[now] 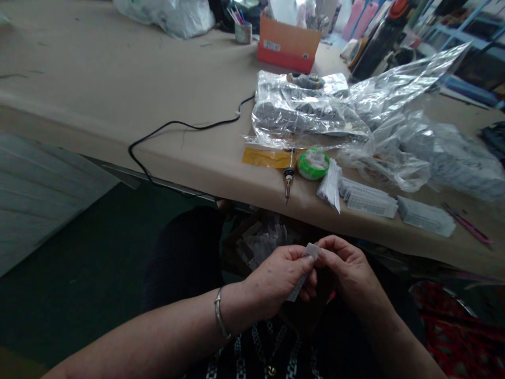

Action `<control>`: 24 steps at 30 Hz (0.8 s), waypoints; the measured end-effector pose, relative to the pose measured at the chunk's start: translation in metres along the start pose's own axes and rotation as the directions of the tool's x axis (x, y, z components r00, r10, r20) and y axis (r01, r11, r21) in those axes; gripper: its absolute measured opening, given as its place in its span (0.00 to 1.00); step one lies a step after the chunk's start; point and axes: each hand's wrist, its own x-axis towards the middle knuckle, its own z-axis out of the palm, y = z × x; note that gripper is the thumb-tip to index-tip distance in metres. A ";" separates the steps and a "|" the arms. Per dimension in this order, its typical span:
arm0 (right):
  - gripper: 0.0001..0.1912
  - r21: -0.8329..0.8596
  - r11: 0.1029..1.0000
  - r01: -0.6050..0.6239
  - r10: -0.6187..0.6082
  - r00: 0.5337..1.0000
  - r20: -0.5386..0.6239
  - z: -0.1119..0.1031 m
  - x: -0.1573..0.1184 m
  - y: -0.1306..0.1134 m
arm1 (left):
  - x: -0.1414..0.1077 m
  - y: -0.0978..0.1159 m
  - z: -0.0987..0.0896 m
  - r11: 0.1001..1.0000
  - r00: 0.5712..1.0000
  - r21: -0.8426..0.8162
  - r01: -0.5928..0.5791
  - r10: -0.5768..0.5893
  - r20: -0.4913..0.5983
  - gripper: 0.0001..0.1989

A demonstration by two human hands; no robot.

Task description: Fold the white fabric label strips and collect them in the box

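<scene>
My left hand [278, 276] is closed on a small white printed label [311, 250], held between thumb and fingers above my lap. The label's lower part sticks out beneath the fingers. My right hand [349, 266] is closed too, its thumb and forefinger pinching at the label's upper end. Below the table edge, behind my left hand, a box [231, 250] holds many pale paper strips [262, 242]. On the table in front lie a fanned bunch of white labels [331, 184], a stack of printed labels [369, 199] and another stack [426, 216].
Near the table's front edge lie a soldering-iron-like tool [289, 181] with a black cord [173, 123], a green tape roll [313, 163], an amber strip [264, 157] and pink tweezers [469, 225]. Behind are clear plastic bags [300, 113], an orange box [288, 45] and a pen cup [243, 33].
</scene>
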 end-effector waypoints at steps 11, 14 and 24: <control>0.10 -0.058 0.981 0.187 -0.182 0.980 0.084 0.020 0.027 -0.004 | -0.004 0.009 -0.025 0.883 0.927 0.353 -0.310 0.363 -0.092 0.09; 0.10 -0.197 0.935 0.296 -0.284 0.955 0.087 0.031 0.034 -0.017 | -0.006 0.019 -0.036 0.751 0.828 0.508 -0.421 0.547 -0.122 0.09; 0.07 -0.485 0.757 0.437 -0.485 0.874 0.032 0.049 0.054 -0.030 | 0.005 0.043 -0.057 0.430 0.678 0.813 -0.392 0.732 -0.061 0.09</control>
